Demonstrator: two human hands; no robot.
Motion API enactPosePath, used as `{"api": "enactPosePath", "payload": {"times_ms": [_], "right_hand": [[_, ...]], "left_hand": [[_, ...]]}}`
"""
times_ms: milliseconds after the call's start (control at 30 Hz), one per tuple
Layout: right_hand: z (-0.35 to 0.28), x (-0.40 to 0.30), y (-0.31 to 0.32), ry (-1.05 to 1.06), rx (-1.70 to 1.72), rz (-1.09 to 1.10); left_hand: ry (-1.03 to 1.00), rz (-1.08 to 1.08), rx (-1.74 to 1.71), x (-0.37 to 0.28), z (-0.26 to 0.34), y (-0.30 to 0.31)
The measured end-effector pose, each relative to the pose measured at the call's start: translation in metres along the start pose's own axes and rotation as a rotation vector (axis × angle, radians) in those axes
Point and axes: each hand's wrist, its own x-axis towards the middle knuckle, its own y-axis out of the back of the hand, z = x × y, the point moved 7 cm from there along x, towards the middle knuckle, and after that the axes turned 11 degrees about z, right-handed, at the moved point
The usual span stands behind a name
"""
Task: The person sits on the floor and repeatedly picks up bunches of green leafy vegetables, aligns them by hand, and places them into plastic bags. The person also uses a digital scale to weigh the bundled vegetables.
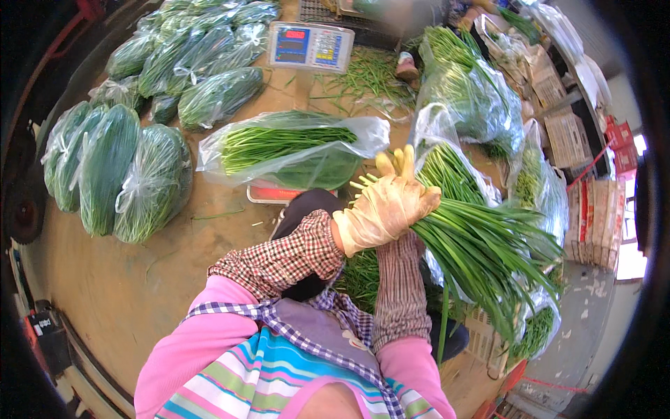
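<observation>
My left hand [384,214], in a pale rubber glove, lies across a bunch of long green chive-like leaves [481,246] near its cut stem ends. The leaves fan out to the right. Yellowish gloved fingers [400,162] rise just beyond it and seem to belong to my right hand, whose palm is hidden behind the left; its grip cannot be made out. To the left of the hands, an open clear plastic bag [314,175] of the same greens lies on the scale's platform [272,194]. The scale's display unit [310,47] stands behind it.
Tied bags of greens [107,167] are piled at the left and back left. Loose leaves [371,73] litter the floor behind. Large open bags of greens [466,94] stand at the right, with plastic crates [568,139] beyond. Part of another person [473,15] shows at the top right.
</observation>
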Motion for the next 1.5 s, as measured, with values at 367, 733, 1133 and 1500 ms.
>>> {"api": "enactPosePath", "payload": {"times_ms": [367, 733, 1133, 1500], "right_hand": [[0.050, 0.059, 0.065, -0.520, 0.000, 0.345], [0.013, 0.050, 0.025, -0.452, -0.414, 0.230], [0.004, -0.090, 0.071, -0.518, -0.441, 0.446], [-0.038, -0.186, 0.142, -0.689, -0.528, 0.645]], "left_hand": [[0.621, -0.695, 0.242, -0.216, -0.288, 0.025], [0.667, -1.045, 0.596, -0.246, -0.305, 0.074], [0.005, -0.552, -0.228, 0.006, -0.059, -0.099], [-0.023, -1.465, 0.322, -0.064, -0.033, -0.237]]}}
